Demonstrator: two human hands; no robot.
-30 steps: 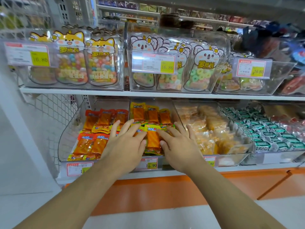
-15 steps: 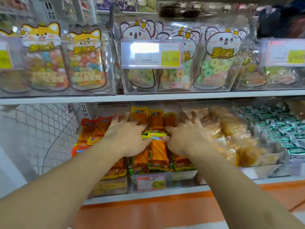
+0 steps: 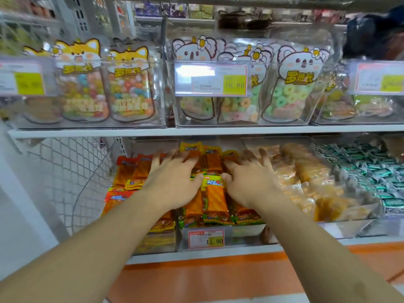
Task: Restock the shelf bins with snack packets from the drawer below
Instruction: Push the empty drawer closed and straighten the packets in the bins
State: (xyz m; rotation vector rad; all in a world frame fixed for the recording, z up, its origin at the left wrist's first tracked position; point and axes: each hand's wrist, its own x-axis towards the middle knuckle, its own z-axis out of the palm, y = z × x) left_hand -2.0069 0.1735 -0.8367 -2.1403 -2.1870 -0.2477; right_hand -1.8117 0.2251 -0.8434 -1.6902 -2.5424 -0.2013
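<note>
Landmark: the price tag (image 3: 207, 238) on the middle bin (image 3: 247, 230) of the lower shelf (image 3: 196, 255). Above and left of the tag, the left hand (image 3: 172, 182) lies palm down, fingers spread and straight, on the snack packets (image 3: 215, 200). Above and right of the tag, the right hand (image 3: 251, 182) lies likewise, fingers extended. Neither hand grips a packet. The packets fill the bin directly above the tag.

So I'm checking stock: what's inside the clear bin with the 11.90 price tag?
Orange snack packets with yellow-green ends fill the clear bin, front to back. The left hand and right hand lie spread on them, covering the middle rows; lower layers are hidden.
</note>
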